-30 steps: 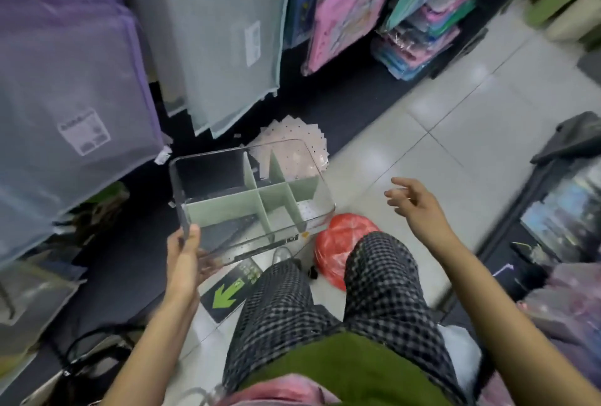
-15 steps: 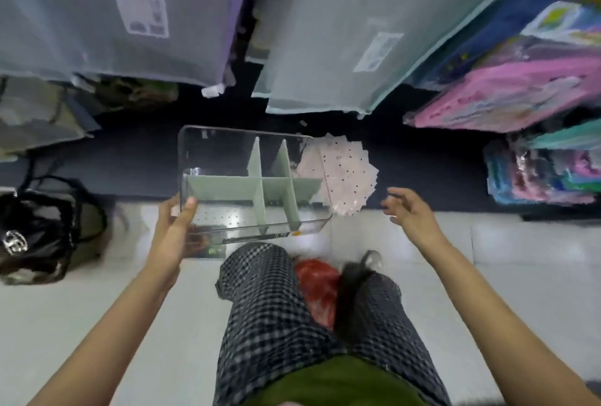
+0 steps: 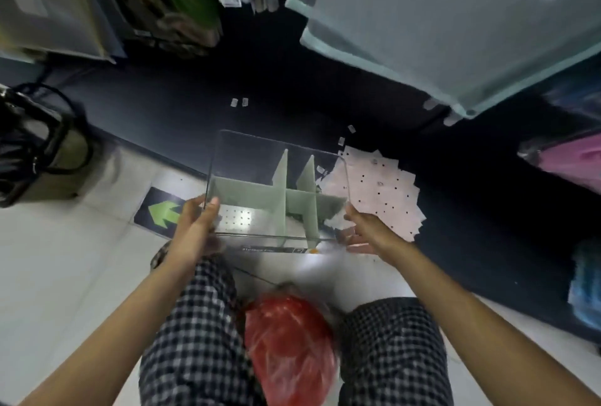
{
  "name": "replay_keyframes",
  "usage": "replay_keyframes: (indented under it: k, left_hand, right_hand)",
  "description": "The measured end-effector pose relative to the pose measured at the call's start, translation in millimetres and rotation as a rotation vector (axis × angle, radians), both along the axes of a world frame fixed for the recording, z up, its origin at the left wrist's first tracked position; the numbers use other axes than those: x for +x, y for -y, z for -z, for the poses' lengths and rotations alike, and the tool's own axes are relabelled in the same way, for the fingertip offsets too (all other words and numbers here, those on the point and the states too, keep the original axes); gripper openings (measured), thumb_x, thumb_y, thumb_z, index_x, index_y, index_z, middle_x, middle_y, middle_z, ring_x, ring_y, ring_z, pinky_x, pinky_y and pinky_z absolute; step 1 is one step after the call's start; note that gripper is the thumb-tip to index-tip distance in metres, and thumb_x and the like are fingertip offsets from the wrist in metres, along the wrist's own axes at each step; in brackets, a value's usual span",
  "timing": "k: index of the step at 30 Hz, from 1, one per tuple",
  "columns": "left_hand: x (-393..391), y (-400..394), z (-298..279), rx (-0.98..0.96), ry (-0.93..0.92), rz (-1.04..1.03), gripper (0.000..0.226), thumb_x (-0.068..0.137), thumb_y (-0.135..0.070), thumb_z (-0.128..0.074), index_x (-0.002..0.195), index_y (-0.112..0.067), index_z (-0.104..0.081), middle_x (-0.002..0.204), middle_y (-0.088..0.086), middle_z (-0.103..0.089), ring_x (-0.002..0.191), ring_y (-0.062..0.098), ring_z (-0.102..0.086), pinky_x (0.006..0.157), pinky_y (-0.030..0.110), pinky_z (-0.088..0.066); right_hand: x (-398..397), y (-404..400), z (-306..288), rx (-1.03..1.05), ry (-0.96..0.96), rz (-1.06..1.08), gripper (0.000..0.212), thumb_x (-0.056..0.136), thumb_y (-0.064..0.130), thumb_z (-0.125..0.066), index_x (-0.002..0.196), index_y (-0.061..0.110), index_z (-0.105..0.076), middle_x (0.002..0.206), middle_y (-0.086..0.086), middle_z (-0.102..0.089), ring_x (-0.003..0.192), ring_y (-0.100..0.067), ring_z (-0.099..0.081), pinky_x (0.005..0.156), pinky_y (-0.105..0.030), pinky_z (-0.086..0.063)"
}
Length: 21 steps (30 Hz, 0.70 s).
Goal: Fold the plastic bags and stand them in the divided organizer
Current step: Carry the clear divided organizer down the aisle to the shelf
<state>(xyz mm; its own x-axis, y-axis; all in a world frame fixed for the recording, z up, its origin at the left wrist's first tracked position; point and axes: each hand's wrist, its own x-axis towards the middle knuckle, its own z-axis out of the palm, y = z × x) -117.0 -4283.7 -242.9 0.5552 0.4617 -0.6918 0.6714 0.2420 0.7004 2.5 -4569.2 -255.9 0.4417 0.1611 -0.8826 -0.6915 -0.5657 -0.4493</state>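
A clear plastic organizer (image 3: 247, 158) with pale green dividers hangs in front of me above the floor. My left hand (image 3: 195, 230) grips its left near corner, thumb on the wall. My right hand (image 3: 364, 230) holds its right near corner, fingers under the edge. A crumpled red plastic bag (image 3: 289, 344) lies between my knees. A stack of pink dotted bags (image 3: 383, 191) lies on the dark mat beyond the organizer's right side.
A dark mat (image 3: 260, 93) runs along the base of a display hung with mesh pouches (image 3: 455, 15). A black and olive bag (image 3: 42, 152) sits at the left. A green arrow sticker (image 3: 162, 210) marks the white tile floor.
My right hand has moved in from the open air and taken hold of the organizer's right corner. The view has swung downward and the organizer now sits lower in front of me.
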Motion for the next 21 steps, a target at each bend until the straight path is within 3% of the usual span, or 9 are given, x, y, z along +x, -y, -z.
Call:
replay_keyframes:
  k: [2,4,7,10,12,14,17,19,21]
  left_hand:
    - [18,-14,35,0.003,-0.015,0.037,0.042,0.091,-0.046,-0.052,0.124,-0.02,-0.045,0.099,0.013,-0.053,0.077,0.028,-0.057,0.065,0.036,-0.053]
    - [40,-29,70,0.021,-0.031,0.087,0.037,0.092,-0.047,-0.05,0.119,-0.021,-0.046,0.093,0.011,-0.05,0.067,0.025,-0.055,0.055,0.03,-0.051]
    - [73,-46,123,-0.008,-0.022,0.113,0.034,0.093,-0.048,-0.048,0.114,-0.022,-0.044,0.09,0.01,-0.05,0.06,0.026,-0.056,0.046,0.026,-0.051]
    - [109,-62,181,-0.002,-0.008,0.078,0.037,0.093,-0.047,-0.049,0.115,-0.017,-0.046,0.091,0.01,-0.055,0.067,0.028,-0.059,0.058,0.037,-0.055]
    - [130,-73,222,0.144,-0.006,0.105,0.045,0.093,-0.047,-0.049,0.123,-0.014,-0.045,0.109,0.013,-0.055,0.09,0.036,-0.061,0.076,0.049,-0.055]
    - [147,-81,258,0.339,-0.009,0.189,0.052,0.093,-0.048,-0.049,0.129,-0.011,-0.044,0.125,0.015,-0.054,0.108,0.039,-0.056,0.092,0.052,-0.049]
    - [171,-86,294,0.412,0.042,0.135,0.058,0.092,-0.044,-0.053,0.134,-0.009,-0.038,0.134,0.018,-0.05,0.121,0.037,-0.049,0.101,0.04,-0.04]
    - [184,-89,309,0.431,0.099,0.108,0.064,0.092,-0.037,-0.057,0.141,-0.007,-0.03,0.141,0.02,-0.043,0.127,0.035,-0.043,0.106,0.039,-0.035]
    - [191,-94,324,0.385,0.165,0.087,0.07,0.092,-0.033,-0.059,0.146,-0.008,-0.022,0.146,0.019,-0.036,0.132,0.034,-0.038,0.11,0.042,-0.031]
  right_hand:
    - [5,-8,39,0.037,0.006,0.022,0.052,0.09,0.055,-0.046,0.126,0.018,-0.048,0.103,-0.01,-0.064,0.083,-0.021,-0.066,0.07,-0.027,-0.056]
    - [15,-17,78,0.074,0.005,0.037,0.04,0.09,0.05,-0.05,0.12,0.023,-0.048,0.095,-0.006,-0.065,0.079,-0.018,-0.067,0.064,-0.024,-0.055]
    - [34,-33,141,0.102,0.05,0.112,0.033,0.093,0.041,-0.053,0.117,0.019,-0.052,0.107,-0.006,-0.062,0.08,-0.017,-0.064,0.067,-0.026,-0.055]
    - [57,-53,205,0.098,0.169,0.213,0.024,0.095,0.035,-0.051,0.11,0.017,-0.057,0.096,-0.005,-0.066,0.072,-0.013,-0.064,0.06,-0.024,-0.052]
    - [72,-70,244,0.128,0.234,0.251,0.016,0.095,0.033,-0.051,0.098,0.02,-0.06,0.086,-0.001,-0.068,0.071,-0.011,-0.067,0.053,-0.021,-0.051]
    - [85,-86,280,0.15,0.301,0.3,0.015,0.094,0.034,-0.053,0.093,0.022,-0.062,0.086,-0.002,-0.068,0.075,-0.014,-0.067,0.052,-0.02,-0.052]
    - [98,-111,324,0.151,0.4,0.347,0.021,0.092,0.038,-0.055,0.094,0.019,-0.064,0.088,-0.007,-0.064,0.082,-0.021,-0.063,0.067,-0.033,-0.057]
    - [100,-126,346,0.117,0.463,0.331,0.035,0.092,0.043,-0.054,0.102,0.011,-0.063,0.092,-0.009,-0.065,0.088,-0.027,-0.064,0.086,-0.047,-0.054]
    - [101,-137,362,0.078,0.516,0.311,0.044,0.09,0.049,-0.052,0.115,0.014,-0.062,0.109,-0.012,-0.067,0.104,-0.034,-0.062,0.095,-0.05,-0.048]
